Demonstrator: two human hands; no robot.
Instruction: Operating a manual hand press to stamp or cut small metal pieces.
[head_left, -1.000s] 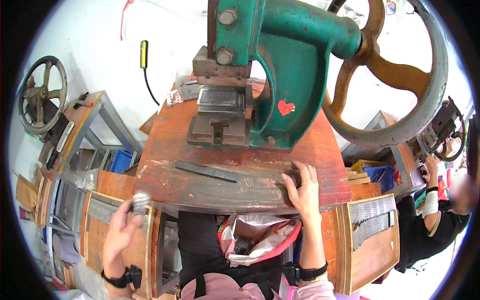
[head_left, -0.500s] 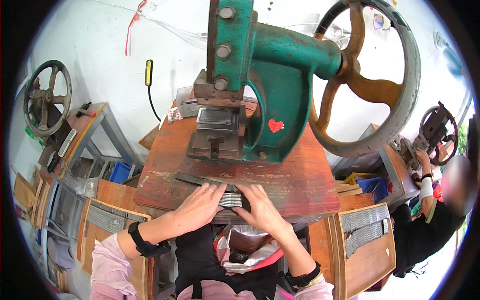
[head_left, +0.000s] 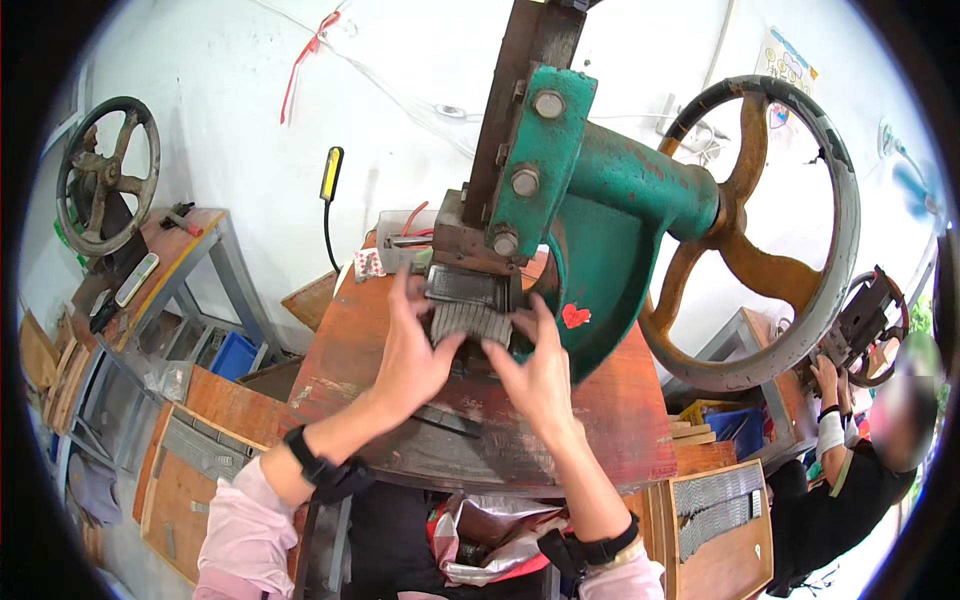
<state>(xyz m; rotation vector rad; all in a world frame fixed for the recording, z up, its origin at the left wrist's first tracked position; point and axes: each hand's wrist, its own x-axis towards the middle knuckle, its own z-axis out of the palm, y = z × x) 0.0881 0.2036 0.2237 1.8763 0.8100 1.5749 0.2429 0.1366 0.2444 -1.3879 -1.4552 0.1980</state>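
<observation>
A row of narrow grey metal strips [head_left: 470, 324], packed side by side into a block, is pinched between my two hands in front of the green hand press [head_left: 625, 270]. My left hand [head_left: 412, 350] grips its left end, thumb near the front edge. On the right end, my right hand [head_left: 535, 365] closes with thumb and fingers. Just behind the block is the press's dark metal plate [head_left: 468, 287], under the ram. The block hides most of the press base, so I cannot tell whether it rests there. A dark flat bar [head_left: 447, 420] lies on the wooden table [head_left: 610, 440] below my wrists.
The press's large handwheel [head_left: 845, 230] juts out at the right. Wooden trays of metal pieces stand left [head_left: 185, 510] and right [head_left: 735, 560]. An open silvery bag [head_left: 495, 530] sits at my lap. Another person [head_left: 840, 500] works at a second press on the far right.
Both hands have lifted the block of strips from the table's front edge and carried it forward to the press. The dark bar stays on the table. My view has tilted up.
</observation>
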